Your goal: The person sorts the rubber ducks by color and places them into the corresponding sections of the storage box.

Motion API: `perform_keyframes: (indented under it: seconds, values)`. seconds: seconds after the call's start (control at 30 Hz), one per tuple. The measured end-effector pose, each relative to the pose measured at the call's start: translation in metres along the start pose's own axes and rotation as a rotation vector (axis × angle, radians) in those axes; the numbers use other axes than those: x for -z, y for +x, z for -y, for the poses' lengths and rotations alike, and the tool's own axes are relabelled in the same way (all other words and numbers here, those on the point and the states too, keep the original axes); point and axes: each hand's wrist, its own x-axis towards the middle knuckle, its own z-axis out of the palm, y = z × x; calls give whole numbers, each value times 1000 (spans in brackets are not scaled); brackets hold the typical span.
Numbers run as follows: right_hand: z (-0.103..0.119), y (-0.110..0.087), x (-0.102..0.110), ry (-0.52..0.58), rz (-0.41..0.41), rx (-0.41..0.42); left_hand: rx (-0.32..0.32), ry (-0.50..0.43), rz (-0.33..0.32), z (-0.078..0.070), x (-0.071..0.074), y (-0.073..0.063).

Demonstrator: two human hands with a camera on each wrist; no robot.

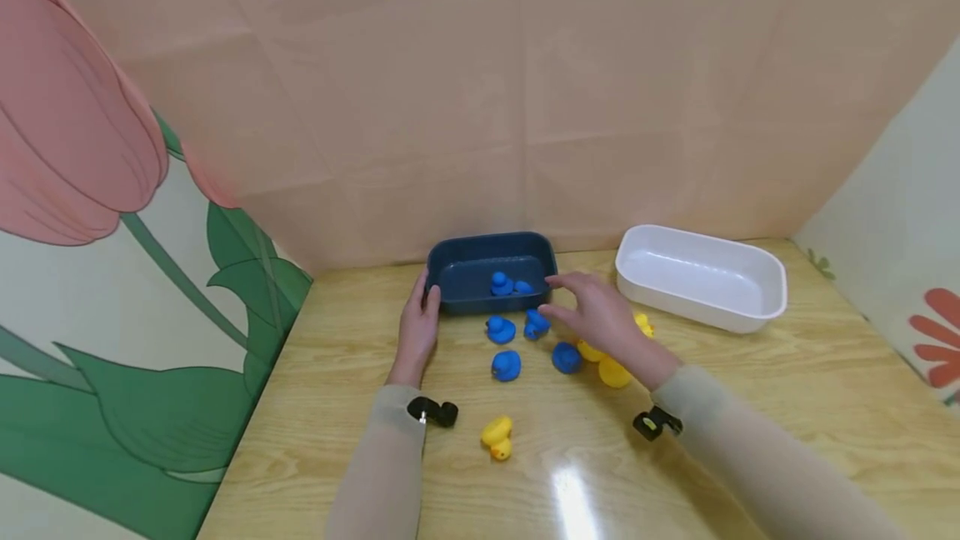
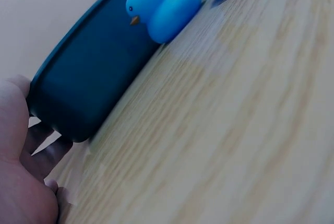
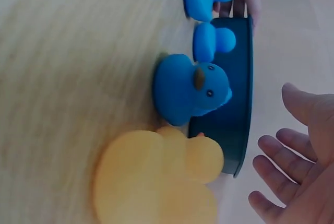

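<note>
A dark blue bin (image 1: 491, 305) stands at the back of the table with two small blue ducks (image 1: 501, 282) inside. My left hand (image 1: 417, 325) rests against its left end, fingers fairly straight and thumb by the front corner. Over the table at the bin's right end, my right hand (image 1: 596, 315) has thumb and fingers spread, with nothing between them. In the right wrist view, that hand (image 3: 300, 166) shows bare fingers. Several blue ducks (image 1: 506, 366) lie in front of the bin; one blue duck (image 3: 177, 89) faces the right wrist camera.
Yellow ducks (image 1: 615, 372) sit beneath my right forearm, partly hidden by it. Another yellow duck (image 1: 497, 437) lies on its side nearer the front. At the back right stands a white bin (image 1: 693, 302). A pink cloth (image 1: 480, 107) hangs behind the wooden table (image 1: 337, 407).
</note>
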Motion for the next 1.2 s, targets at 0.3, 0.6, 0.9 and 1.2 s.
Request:
perform_keyframes:
  seconds: [0.3, 0.6, 0.9, 1.2]
  values:
    - [-4, -11, -14, 23, 25, 6, 3, -5, -1, 0, 2, -1]
    - [-7, -11, -26, 57, 84, -24, -7, -18, 3, -1, 5, 1]
    - [-16, -7, -32, 34, 125, -60, -5, -19, 8, -2, 0, 3]
    - [-16, -4, -37, 32, 159, -85, -10, -19, 12, 1, 0, 1]
